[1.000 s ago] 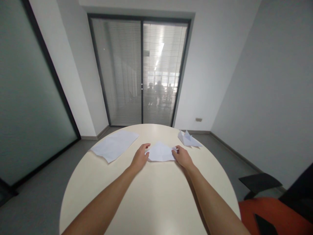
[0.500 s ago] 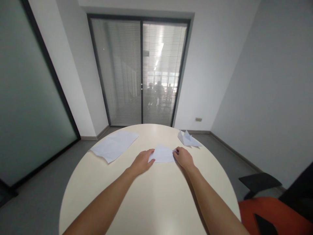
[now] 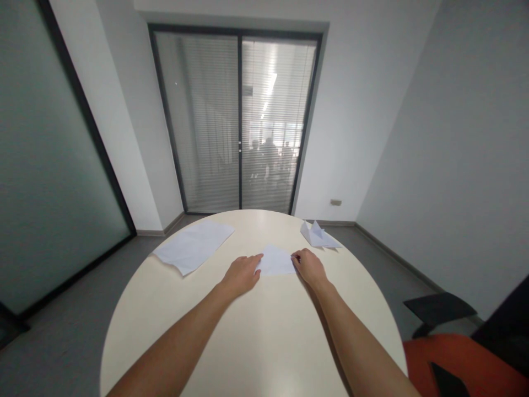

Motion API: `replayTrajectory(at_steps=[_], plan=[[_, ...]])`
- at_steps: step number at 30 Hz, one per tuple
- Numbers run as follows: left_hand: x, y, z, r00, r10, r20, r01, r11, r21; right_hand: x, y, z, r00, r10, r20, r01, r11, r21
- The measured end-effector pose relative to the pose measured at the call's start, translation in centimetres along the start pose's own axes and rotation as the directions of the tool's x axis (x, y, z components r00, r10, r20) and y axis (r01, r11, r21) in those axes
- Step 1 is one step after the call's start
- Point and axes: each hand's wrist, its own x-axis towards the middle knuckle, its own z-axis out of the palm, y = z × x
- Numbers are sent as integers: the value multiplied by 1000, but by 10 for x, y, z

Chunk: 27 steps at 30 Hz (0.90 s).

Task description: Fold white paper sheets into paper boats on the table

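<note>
A small folded sheet of white paper [image 3: 275, 261] lies flat on the round table between my two hands. My left hand [image 3: 243, 274] rests on its left edge, thumb and forefinger apart and the fingers stretched over the paper. On the opposite side, my right hand [image 3: 309, 266] has its fingers curled together in a pinch at the paper's right edge. The fingertips of that hand partly cover the corner they grip.
A larger white sheet [image 3: 194, 245] lies at the table's far left. Folded paper pieces [image 3: 318, 236] with upright points stand near the far right edge. The cream round table [image 3: 256, 336] has an orange chair [image 3: 458, 358] at its right. Beyond are glass doors with blinds.
My left hand's fingers have shifted slightly on the paper's left edge, the forefinger now straighter. My right hand stays at the right edge, with only a slight finger shift.
</note>
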Motion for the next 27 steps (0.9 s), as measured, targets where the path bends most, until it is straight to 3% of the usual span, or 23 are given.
replayTrajectory(at_steps=[7, 14, 21, 27], plan=[[0, 11, -7, 997, -66, -42, 71, 988, 140, -4, -13, -3, 971, -225, 83, 228, 973, -22], [-2, 15, -1, 992, -95, -89, 106, 984, 140, -9, -26, -11, 927, -344, 149, 355, 933, -53], [-3, 6, 8, 980, -156, -124, 166, 983, 79, -9, -26, -14, 867, -475, 150, 463, 880, 108], [-1, -5, 12, 990, -121, -75, 121, 993, -6, -11, -26, -17, 849, -517, 108, 477, 838, 267]])
